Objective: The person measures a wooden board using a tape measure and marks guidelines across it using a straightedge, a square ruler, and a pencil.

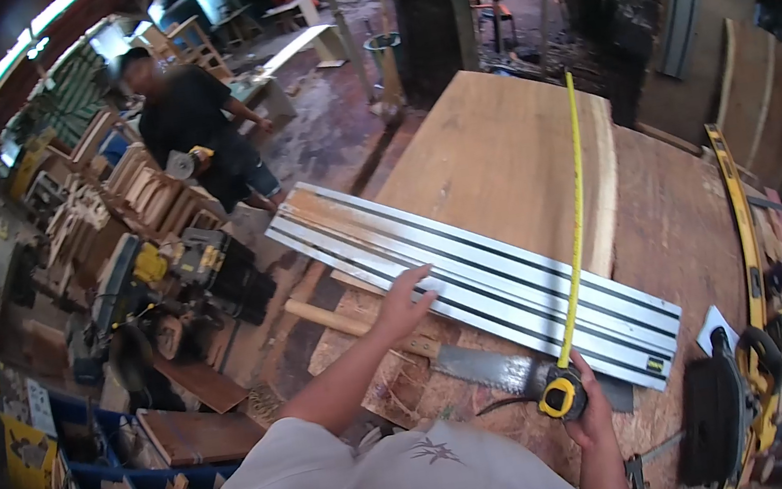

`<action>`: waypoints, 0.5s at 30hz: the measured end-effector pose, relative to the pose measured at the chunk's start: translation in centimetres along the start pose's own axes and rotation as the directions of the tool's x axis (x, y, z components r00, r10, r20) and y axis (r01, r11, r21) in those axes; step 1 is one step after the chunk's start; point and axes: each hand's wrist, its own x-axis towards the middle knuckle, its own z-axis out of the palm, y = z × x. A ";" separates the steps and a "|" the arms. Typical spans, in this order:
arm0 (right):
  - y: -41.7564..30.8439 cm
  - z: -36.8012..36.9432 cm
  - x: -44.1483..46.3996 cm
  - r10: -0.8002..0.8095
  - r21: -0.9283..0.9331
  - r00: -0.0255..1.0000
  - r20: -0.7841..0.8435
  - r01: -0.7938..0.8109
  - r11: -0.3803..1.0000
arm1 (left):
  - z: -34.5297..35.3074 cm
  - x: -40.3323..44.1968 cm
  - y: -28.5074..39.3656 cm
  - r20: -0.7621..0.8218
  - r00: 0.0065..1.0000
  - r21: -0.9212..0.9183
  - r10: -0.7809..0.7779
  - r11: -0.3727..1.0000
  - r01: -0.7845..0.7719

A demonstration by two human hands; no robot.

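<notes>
My right hand (589, 407) is closed around a yellow and black tape measure (560, 395). Its yellow blade (576, 227) runs out across the metal guide rail (507, 278) and over the wooden slab (489, 154) toward the far edge. My left hand (407, 305) rests at the near edge of the rail, fingers apart, with nothing held in it. The silver rail with dark strips lies slantwise over the near end of the slab. Below it, a handsaw (485, 369) lies on the worktable, partly hidden by the tape measure.
A yellow spirit level (741, 233) lies along the right side, near a black and yellow power tool (772, 355) and a clamp (655, 453). At left stand a blue divided bin (108, 479) and stacked wood (151, 194). Another person (186, 123) stands beyond, holding an angle grinder (187, 164).
</notes>
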 end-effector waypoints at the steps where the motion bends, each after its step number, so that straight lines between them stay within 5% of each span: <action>1: 0.1 0.7 -0.4 0.001 -0.009 1.000 0.010 -0.001 1.000 | -0.6 -0.4 0.2 0.009 1.000 -0.030 0.010 1.000 -0.010; 7: 3.1 2.9 -1.6 -0.002 -0.070 0.995 -0.104 -0.005 0.998 | 0.2 0.7 0.3 0.087 0.995 -0.103 0.049 0.994 -0.040; 13: 7.7 9.0 -1.5 -0.024 -0.037 0.982 -0.186 0.018 0.999 | 3.7 3.0 -1.1 0.270 0.891 -0.195 0.364 0.927 -0.320; 15: 9.0 11.9 -1.4 -0.066 -0.035 0.977 -0.204 0.060 0.998 | 3.0 3.9 -0.6 0.340 0.871 -0.177 0.355 0.933 -0.312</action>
